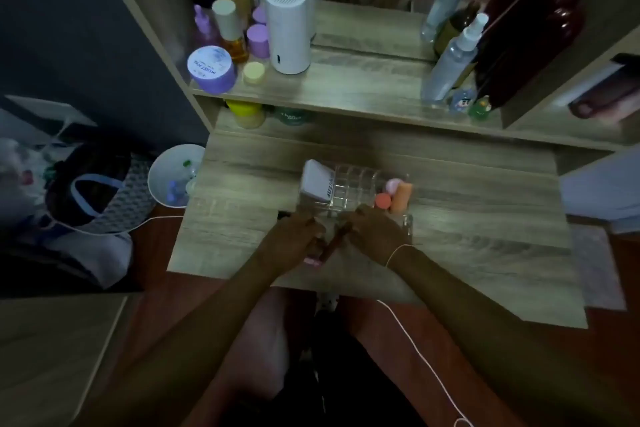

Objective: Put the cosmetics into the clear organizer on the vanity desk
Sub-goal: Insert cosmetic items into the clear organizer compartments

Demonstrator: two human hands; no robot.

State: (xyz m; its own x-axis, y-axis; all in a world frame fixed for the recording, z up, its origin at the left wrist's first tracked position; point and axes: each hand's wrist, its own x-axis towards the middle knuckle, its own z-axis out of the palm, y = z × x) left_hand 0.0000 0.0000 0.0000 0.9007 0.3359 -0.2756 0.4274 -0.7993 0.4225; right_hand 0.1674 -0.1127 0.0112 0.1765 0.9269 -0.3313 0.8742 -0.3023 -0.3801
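Note:
The clear organizer [353, 189] stands in the middle of the wooden vanity desk [467, 218]. A white box [316, 180] leans in its left part. An orange tube [401, 197], an orange sponge [383, 200] and a pink sponge [393, 185] sit in its right part. My left hand [296, 239] and my right hand [375, 234] meet just in front of the organizer. Together they hold a thin dark reddish stick-like cosmetic [334, 243], tilted toward the organizer. A pink item [312, 261] shows under my left hand. The image is dim and blurred.
A raised shelf [346, 87] behind holds a purple jar [211, 69], a white cylinder device [286, 24], several bottles and a spray bottle [450, 62]. A mirror stands at the back. A white bin [173, 175] and a bag [90, 191] sit on the floor at left.

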